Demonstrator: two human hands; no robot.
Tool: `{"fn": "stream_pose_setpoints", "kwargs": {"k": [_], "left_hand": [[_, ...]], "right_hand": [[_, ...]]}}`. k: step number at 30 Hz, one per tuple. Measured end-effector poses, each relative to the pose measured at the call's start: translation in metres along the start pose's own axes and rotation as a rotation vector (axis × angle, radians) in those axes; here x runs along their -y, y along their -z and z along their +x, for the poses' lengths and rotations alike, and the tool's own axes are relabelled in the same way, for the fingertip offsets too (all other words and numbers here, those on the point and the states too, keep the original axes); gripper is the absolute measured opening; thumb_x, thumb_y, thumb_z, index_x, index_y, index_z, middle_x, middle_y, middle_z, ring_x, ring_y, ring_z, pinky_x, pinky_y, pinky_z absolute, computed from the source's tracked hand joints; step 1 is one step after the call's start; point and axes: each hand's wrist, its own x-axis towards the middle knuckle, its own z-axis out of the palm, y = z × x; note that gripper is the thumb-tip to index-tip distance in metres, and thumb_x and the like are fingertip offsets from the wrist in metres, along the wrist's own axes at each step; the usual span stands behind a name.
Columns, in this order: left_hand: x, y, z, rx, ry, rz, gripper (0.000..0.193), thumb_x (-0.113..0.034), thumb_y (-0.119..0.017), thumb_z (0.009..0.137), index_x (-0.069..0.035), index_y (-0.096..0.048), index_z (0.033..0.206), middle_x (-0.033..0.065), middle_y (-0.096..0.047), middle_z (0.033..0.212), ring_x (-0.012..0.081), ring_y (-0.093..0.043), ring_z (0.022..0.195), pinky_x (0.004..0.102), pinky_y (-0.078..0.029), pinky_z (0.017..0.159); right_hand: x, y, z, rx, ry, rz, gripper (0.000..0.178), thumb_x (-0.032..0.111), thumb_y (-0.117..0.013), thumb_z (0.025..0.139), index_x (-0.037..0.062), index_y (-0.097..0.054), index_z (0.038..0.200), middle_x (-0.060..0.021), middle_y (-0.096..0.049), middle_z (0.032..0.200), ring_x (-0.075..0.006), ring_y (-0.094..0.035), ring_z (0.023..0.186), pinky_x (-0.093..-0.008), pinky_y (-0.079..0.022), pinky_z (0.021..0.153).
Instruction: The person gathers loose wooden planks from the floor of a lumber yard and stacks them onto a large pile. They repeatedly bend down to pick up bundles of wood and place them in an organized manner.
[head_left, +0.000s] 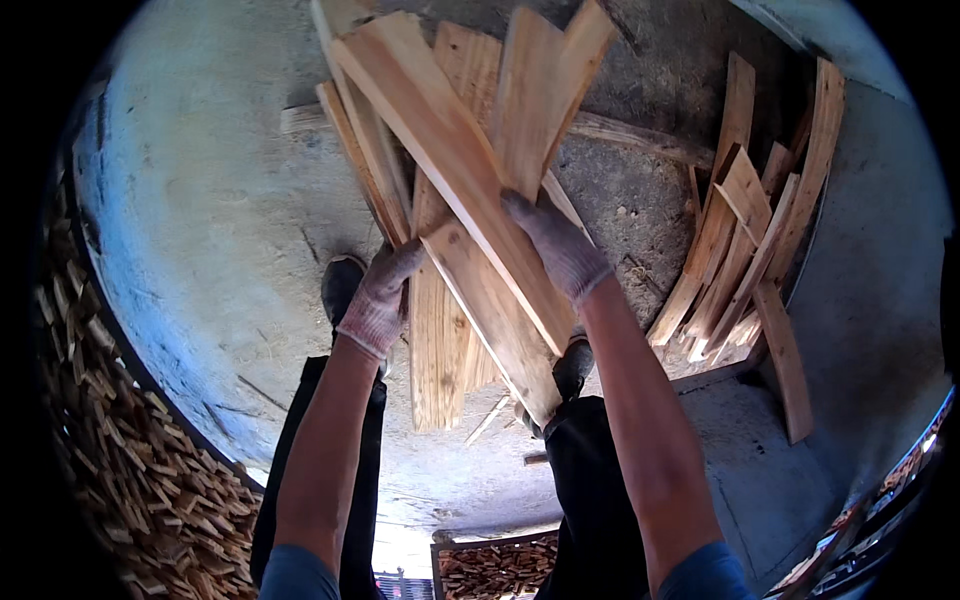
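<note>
My left hand (373,303), in a knitted work glove, is closed at the corner of a shorter wooden board (492,315); some of its fingers are hidden. My right hand (560,246), gloved too, grips the right edge of a long pale plank (440,125), thumb on top and fingers out of sight below. This plank slants across the shorter board. Beneath both lie several more boards, among them an upright-running plank (436,350) with rough grain and a pair of boards (530,90) fanning out at the top.
More loose boards (735,260) lean in a heap by the wall at right, with one plank (785,360) lower down. A long batten (640,140) crosses the floor behind. My shoes (343,285) stand beside the boards. Piles of small wood pieces (150,470) lie at left and below.
</note>
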Motion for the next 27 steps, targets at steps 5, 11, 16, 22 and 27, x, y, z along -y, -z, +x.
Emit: {"fn": "stream_pose_setpoints", "kwargs": {"k": [5, 11, 16, 22, 27], "left_hand": [[-0.004, 0.039, -0.056, -0.122, -0.24, 0.113, 0.051, -0.033, -0.072, 0.094, -0.006, -0.057, 0.136, 0.0088, -0.066, 0.124, 0.0204, -0.066, 0.111, 0.0359, -0.055, 0.097], [-0.063, -0.04, -0.151, -0.094, -0.201, 0.129, 0.042, -0.031, -0.059, 0.101, -0.002, -0.057, 0.131, 0.0111, -0.066, 0.119, 0.0238, -0.067, 0.109, 0.0349, -0.058, 0.092], [-0.06, -0.038, -0.255, -0.333, -0.384, -0.017, 0.032, -0.027, -0.058, 0.099, -0.004, -0.062, 0.121, 0.0104, -0.069, 0.108, 0.0255, -0.069, 0.095, 0.0369, -0.059, 0.084], [-0.102, -0.198, -0.399, -0.304, -0.322, -0.056, 0.041, -0.035, -0.065, 0.096, -0.002, -0.064, 0.119, 0.0093, -0.069, 0.103, 0.021, -0.067, 0.091, 0.0362, -0.058, 0.081], [-0.101, -0.279, -0.502, -0.328, -0.536, -0.209, 0.038, -0.029, -0.06, 0.098, -0.004, -0.063, 0.126, 0.01, -0.069, 0.106, 0.0213, -0.068, 0.095, 0.0368, -0.057, 0.085]], "right_hand": [[0.033, -0.055, -0.059, -0.03, 0.08, -0.16, 0.105, 0.069, -0.069, 0.083, -0.0061, -0.037, 0.148, -0.0242, -0.054, 0.141, -0.0278, -0.048, 0.139, -0.0354, -0.039, 0.113], [0.056, -0.09, -0.089, -0.026, 0.243, -0.362, 0.093, 0.07, -0.066, 0.085, -0.0047, -0.044, 0.137, -0.0335, -0.06, 0.127, -0.0463, -0.064, 0.114, -0.0452, -0.051, 0.097], [0.169, -0.142, -0.181, 0.071, 0.089, -0.48, 0.088, 0.068, -0.06, 0.088, -0.0017, -0.042, 0.139, -0.0325, -0.067, 0.114, -0.0482, -0.064, 0.111, -0.0502, -0.051, 0.093], [0.261, -0.147, -0.31, 0.088, 0.316, -0.657, 0.094, 0.069, -0.056, 0.089, -0.0089, -0.041, 0.14, -0.0328, -0.068, 0.112, -0.0479, -0.064, 0.112, -0.0486, -0.05, 0.093], [0.338, -0.164, -0.424, 0.136, 0.47, -0.852, 0.086, 0.065, -0.05, 0.094, -0.0094, -0.046, 0.137, -0.0327, -0.067, 0.115, -0.0465, -0.063, 0.116, -0.0472, -0.049, 0.097]]}}
